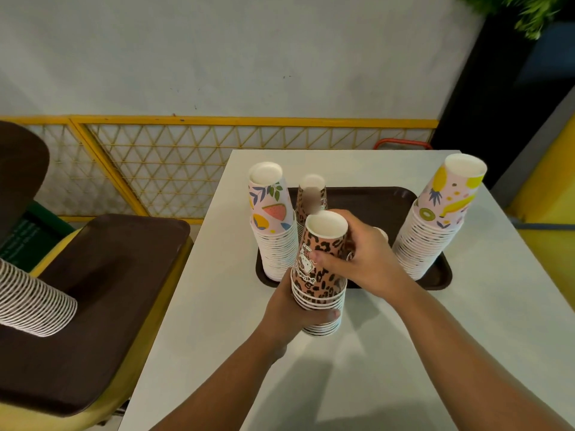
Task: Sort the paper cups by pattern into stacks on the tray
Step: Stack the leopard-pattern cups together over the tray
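While braced low by the closed left hand [287, 309], the leopard stack [320, 275] was gripped topmost by the closed right hand [357, 256], six o'clock of the tray [389, 200].

Around the pale bench: fence, spare trays, plant

The white bench [404, 353] stands against a grey wall [217, 57], along whose foot runs a yellow lattice fence [174, 169] of thin triangular bars. To the left, lower than the bench, a dark brown spare tray [102, 306] lies upside down on a yellow seat [93, 423], with a second brown shape [18, 169] rising at the left edge. A red handle [401, 143] shows just behind the far edge of the bench. In the top right corner, green leaves [525, 14] hang above a black planter [485, 98], beside a yellow panel [547, 188].
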Demonstrator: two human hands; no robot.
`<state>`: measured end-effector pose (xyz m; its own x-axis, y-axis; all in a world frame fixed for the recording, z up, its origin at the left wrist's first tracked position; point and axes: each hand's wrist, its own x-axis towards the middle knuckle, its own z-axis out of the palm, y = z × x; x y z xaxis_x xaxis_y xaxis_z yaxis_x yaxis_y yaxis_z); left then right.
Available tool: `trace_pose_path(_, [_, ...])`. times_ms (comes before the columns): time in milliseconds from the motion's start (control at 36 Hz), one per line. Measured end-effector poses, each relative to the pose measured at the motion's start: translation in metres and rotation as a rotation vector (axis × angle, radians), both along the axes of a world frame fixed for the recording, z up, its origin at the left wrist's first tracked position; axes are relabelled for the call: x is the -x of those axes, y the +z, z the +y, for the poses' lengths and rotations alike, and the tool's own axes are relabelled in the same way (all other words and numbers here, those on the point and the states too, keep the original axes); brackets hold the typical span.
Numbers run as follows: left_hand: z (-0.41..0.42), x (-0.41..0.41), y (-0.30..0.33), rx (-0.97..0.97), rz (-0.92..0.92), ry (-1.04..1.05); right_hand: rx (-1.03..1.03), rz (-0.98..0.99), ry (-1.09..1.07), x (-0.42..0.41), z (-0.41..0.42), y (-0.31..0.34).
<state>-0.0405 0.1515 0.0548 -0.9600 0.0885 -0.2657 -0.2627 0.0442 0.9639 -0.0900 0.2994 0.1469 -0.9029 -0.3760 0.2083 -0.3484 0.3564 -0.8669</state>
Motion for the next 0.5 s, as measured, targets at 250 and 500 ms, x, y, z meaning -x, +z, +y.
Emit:
trace_pose_path(250, [-0.002, -0.003, -0.003, -0.001, -0.023, 0.010, 0.035, 0.071, -0.073, 0.005, 0.001, 0.007])
trace_pose_path(500, [-0.013, -0.008, -0.010, 0.002, -0.067, 0.032, 0.259, 0.035, -0.213, 0.029, -0.001, 0.028])
